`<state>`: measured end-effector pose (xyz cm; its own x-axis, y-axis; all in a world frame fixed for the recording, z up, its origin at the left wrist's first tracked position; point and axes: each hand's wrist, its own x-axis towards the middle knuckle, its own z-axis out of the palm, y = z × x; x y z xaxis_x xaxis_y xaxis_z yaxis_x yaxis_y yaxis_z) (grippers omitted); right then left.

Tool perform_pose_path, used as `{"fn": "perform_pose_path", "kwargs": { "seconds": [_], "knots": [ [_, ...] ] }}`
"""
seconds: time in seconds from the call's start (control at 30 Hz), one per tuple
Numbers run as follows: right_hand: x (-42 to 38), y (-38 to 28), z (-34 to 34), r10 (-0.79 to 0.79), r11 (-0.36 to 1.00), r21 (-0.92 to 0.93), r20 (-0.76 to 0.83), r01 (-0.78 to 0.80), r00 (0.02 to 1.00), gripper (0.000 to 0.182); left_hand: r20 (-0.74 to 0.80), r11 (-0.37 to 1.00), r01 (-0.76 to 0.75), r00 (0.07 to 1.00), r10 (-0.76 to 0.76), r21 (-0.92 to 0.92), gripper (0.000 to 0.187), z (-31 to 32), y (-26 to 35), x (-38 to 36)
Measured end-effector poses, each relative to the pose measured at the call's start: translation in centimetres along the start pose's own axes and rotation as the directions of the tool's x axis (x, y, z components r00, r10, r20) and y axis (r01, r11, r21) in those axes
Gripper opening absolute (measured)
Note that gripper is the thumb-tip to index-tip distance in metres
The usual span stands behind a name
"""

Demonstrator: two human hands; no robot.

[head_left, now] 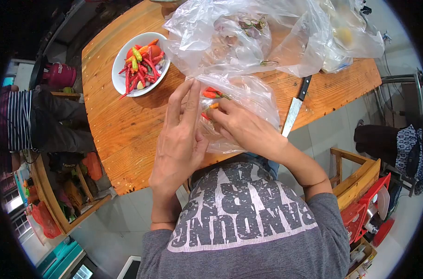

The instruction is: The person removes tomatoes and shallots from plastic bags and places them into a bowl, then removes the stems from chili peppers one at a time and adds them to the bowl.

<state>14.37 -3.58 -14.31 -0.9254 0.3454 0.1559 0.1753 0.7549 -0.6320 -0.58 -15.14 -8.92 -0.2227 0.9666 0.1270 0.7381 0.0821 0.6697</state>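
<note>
A clear plastic bag (253, 93) with red and orange chillies (211, 93) inside lies near the table's front edge. My left hand (181, 132) is raised at the bag's left side, its fingers extended and touching the bag's upper edge. Inside the bag's opening, the bent fingers of my right hand (241, 125) are closed around an orange chilli (213, 106), partly hidden by them. To the left, a white bowl (117, 76) holds red chillies (148, 67), yellow-green chillies and what look like tomatoes. A knife (293, 114) with a black handle lies to the right.
Larger clear plastic bags (290, 42) cover the back of the wooden table (123, 135), with some stems in them. Another person (49, 118) stands at the left. A wooden stool (360, 172) and a red rack (360, 214) are at the lower right.
</note>
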Motion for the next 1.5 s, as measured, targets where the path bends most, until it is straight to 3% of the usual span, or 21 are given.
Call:
{"fn": "perform_pose_path", "kwargs": {
  "seconds": [0.13,0.23,0.27,0.37,0.4,0.47,0.53,0.57,0.63,0.73,0.83,0.97,1.03,1.13,1.3,1.4,1.47,1.5],
  "knots": [
    [-0.5,-1.5,-1.7,-0.135,0.983,-0.13,-0.068,0.126,0.988,0.021,-0.031,0.995,-0.046,0.998,0.049,0.088,0.088,-0.2,-0.2,0.4],
    [-1.8,-4.5,-5.5,-0.121,0.975,-0.191,-0.015,0.116,0.993,0.022,-0.073,0.995,-0.063,0.995,0.069,0.071,0.086,-0.4,0.1,0.8],
    [-2.2,-4.5,-5.8,-0.151,0.986,-0.093,-0.112,0.141,0.982,0.026,-0.085,0.997,-0.061,0.994,0.064,0.045,0.085,-0.3,0.2,0.9],
    [-3.4,-4.9,-7.9,-0.002,0.992,0.122,-0.242,0.033,0.97,0.022,-0.142,0.993,-0.087,0.985,0.097,0.074,0.073,-0.1,0.1,1.2],
    [-3.7,-4.7,-7.8,0.113,0.984,0.169,-0.326,-0.06,0.939,0.016,-0.192,0.99,-0.102,0.974,0.119,0.097,0.067,-0.1,0.3,1.2],
    [-3.9,-4.2,-7.9,0.356,0.872,0.446,-0.298,-0.2,0.886,0.01,-0.296,0.98,-0.135,0.939,0.173,0.146,0.054,-0.4,1.1,1.1],
    [-3.8,-3.7,-8.4,0.489,0.7,0.669,-0.191,-0.251,0.851,0.003,-0.255,0.978,-0.155,0.96,0.116,-0.137,0.045,-0.3,2.1,1.3],
    [-3.6,-3.8,-8.4,0.473,0.697,0.679,-0.195,-0.23,0.859,0.003,-0.228,0.95,-0.156,0.969,0.094,-0.272,0.041,-0.4,2.6,1.5],
    [-2.9,-3.9,-8.0,0.439,0.679,0.711,-0.193,-0.184,0.877,0.003,-0.181,0.919,-0.131,0.981,0.067,-0.371,0.032,-0.4,3.2,1.8],
    [-2.8,-3.7,-7.7,0.305,0.8,0.59,-0.235,-0.114,0.923,0.008,-0.136,0.842,-0.086,0.991,0.015,-0.533,0.024,0.3,3.1,1.5],
    [-2.8,-3.9,-7.6,0.233,0.878,0.469,-0.252,-0.092,0.939,0.015,-0.101,0.825,-0.031,0.994,-0.031,-0.565,0.021,0.4,2.7,1.1],
    [-3.0,-3.9,-7.8,0.07,0.945,0.328,-0.241,0.013,0.968,0.02,-0.028,0.809,-0.034,0.999,0.022,-0.587,0.016,0.2,2.1,0.3],
    [-3.3,-5.0,-8.5,0.061,0.912,0.41,-0.135,-0.001,0.989,0.018,0.019,0.782,-0.079,0.993,0.115,-0.618,0.014,-0.4,1.8,-0.1],
    [-3.5,-5.5,-8.8,0.017,0.824,0.566,0.003,-0.016,1.0,0.016,0.188,0.734,-0.001,0.966,0.175,-0.679,0.014,-1.9,2.2,-1.1],
    [-3.6,-5.4,-8.3,-0.025,0.649,0.756,0.132,-0.085,0.991,0.014,0.148,0.759,-0.095,0.958,0.246,-0.644,0.017,-1.8,1.7,-1.5],
    [-3.2,-5.1,-9.5,0.018,0.716,0.698,-0.015,-0.002,1.0,0.011,0.041,0.831,-0.117,0.985,0.166,-0.544,0.019,-3.5,1.9,-1.3],
    [-2.5,-3.8,-10.7,0.057,0.883,0.462,-0.294,0.089,0.954,0.009,-0.125,0.911,-0.159,0.985,0.119,-0.381,0.02,-4.9,1.3,-0.9],
    [-1.7,-3.0,-11.2,0.157,0.919,0.395,-0.385,0.009,0.909,0.008,-0.232,0.951,-0.184,0.965,0.126,-0.249,0.02,-5.4,0.3,-0.1]
  ]
}}
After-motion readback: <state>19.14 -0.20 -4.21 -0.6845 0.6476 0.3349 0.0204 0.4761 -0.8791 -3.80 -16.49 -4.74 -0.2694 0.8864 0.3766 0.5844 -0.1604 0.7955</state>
